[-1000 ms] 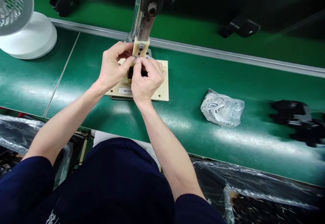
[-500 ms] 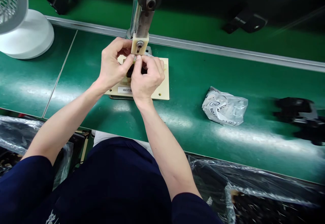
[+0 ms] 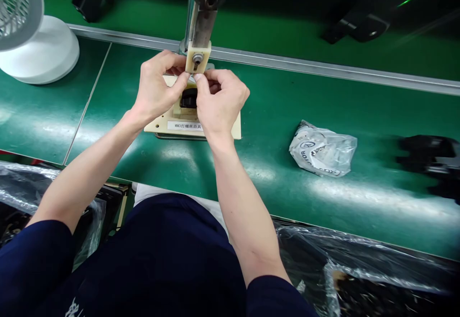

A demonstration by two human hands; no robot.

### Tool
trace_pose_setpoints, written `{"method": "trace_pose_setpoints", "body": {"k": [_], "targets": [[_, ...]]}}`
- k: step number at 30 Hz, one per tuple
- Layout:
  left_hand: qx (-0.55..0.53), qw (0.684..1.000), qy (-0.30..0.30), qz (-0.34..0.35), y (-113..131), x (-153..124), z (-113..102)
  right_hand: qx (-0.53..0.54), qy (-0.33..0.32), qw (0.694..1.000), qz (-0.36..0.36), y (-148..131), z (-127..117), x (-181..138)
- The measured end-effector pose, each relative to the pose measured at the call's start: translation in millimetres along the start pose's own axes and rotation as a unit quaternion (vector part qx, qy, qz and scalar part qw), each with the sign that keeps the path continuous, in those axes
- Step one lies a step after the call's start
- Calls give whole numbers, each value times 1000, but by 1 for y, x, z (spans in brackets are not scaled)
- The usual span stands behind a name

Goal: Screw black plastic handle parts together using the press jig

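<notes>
A cream fixture plate (image 3: 230, 129) with a printed label lies on the green belt (image 3: 266, 163) under a vertical press tool (image 3: 201, 19) whose cream head (image 3: 198, 58) hangs just above it. A small black part (image 3: 188, 99) sits in the fixture. My left hand (image 3: 158, 89) and my right hand (image 3: 219, 101) meet right below the cream head, thumbs and forefingers pinched together on something tiny that I cannot make out. Both hands hover over the black part.
A white fan (image 3: 32, 34) stands at the back left. A crumpled clear plastic bag (image 3: 321, 149) lies on the belt to the right, and blurred black parts (image 3: 429, 161) sit farther right. A metal rail (image 3: 323, 70) runs across behind. Plastic-lined bins (image 3: 359, 269) sit below the table edge.
Both hands have lifted slightly toward the cream head, and the right hand has shifted right, so the black part and the label now show. The pinch is kept.
</notes>
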State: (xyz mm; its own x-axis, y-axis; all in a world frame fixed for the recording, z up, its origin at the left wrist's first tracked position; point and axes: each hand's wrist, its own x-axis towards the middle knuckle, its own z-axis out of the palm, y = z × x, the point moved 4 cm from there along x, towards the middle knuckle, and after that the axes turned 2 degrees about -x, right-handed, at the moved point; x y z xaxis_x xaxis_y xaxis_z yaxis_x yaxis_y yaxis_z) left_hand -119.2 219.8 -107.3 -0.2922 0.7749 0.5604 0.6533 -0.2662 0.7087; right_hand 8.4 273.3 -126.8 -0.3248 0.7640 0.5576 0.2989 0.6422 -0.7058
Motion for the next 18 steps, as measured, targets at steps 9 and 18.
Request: {"method": "trace_pose_setpoints", "body": {"k": [9, 18], "targets": [[37, 999, -25, 0, -4, 4, 1, -42, -26, 998, -28, -2, -37, 3], [40, 998, 39, 19, 42, -5, 7, -51, 196, 947, -250, -104, -211, 211]]}}
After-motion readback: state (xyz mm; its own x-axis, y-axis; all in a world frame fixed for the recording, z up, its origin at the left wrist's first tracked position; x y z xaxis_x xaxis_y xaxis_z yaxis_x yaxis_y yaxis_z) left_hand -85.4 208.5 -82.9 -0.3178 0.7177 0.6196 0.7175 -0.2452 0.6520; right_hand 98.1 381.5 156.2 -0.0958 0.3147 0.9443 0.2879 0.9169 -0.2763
